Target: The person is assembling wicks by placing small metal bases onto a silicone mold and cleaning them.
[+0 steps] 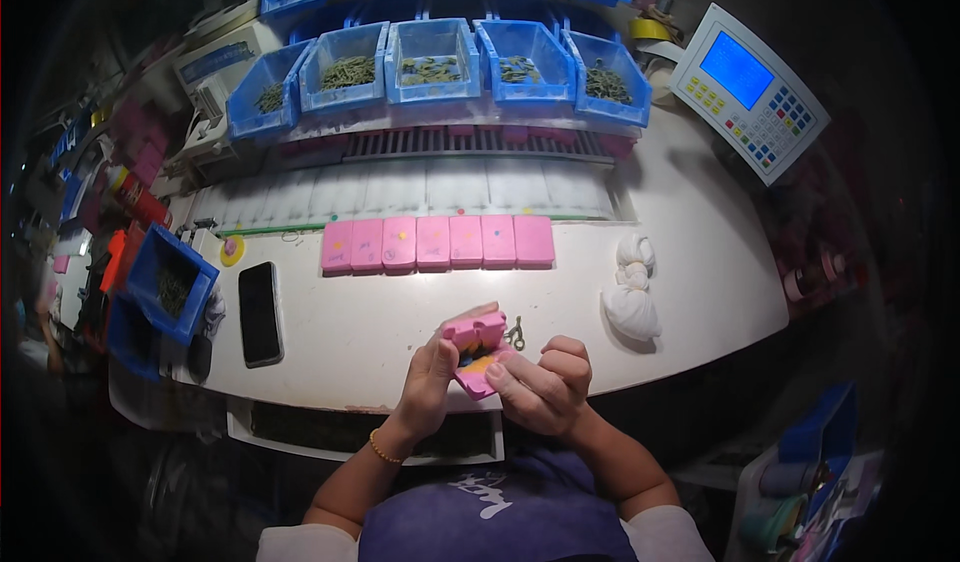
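Observation:
Near the table's front edge, my left hand (pixel 431 380) grips a pink rubber mold (pixel 474 329) from its left side. The mold is split partly open, with orange and dark blue showing inside. My right hand (pixel 546 386) is closed on the mold's lower right flap, thumb and fingers pressed to it. Just behind the right fingers, a small olive-coloured looped piece (pixel 517 334) lies on the table. Farther back, several closed pink molds (pixel 433 243) stand side by side in a row, some with coloured dots.
A phone (pixel 261 315) lies at left, beside a blue bin (pixel 172 284) of green pieces. A tied white cloth pouch (pixel 631 297) is at right. Blue bins (pixel 433 60) of small green pieces line the back shelf. A keypad panel (pixel 750 92) leans at back right.

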The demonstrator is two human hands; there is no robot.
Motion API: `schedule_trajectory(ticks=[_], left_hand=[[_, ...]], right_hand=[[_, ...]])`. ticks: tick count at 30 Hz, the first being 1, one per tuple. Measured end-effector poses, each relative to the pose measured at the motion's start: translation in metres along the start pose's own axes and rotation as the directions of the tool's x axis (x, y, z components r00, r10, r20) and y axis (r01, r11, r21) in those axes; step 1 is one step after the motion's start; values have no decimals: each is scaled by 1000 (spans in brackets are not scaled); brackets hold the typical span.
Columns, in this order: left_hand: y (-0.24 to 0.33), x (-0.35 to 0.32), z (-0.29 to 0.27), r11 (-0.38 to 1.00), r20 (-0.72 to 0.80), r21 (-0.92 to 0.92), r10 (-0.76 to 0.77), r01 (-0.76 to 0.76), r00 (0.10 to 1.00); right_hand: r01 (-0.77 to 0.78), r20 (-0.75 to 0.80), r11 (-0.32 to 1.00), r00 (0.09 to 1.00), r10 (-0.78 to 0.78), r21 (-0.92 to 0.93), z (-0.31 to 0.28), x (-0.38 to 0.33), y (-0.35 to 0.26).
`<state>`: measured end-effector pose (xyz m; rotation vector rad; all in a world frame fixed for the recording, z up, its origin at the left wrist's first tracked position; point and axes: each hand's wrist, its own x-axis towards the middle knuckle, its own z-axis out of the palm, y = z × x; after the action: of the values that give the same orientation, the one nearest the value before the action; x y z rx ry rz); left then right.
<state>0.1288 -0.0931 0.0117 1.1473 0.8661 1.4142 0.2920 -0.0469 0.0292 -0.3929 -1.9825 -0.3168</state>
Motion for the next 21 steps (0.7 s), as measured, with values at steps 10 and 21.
schedule_trajectory(ticks=[10,21], left_hand=[[-2,-9,-6,989,51,141,29,-36,998],[2,-10,-2,954,-74,231,213,-191,974]], right_hand=[[-521,20,784,837,547,336,2,21,-9],[-672,452,602,738,501,431,-19,16,5]])
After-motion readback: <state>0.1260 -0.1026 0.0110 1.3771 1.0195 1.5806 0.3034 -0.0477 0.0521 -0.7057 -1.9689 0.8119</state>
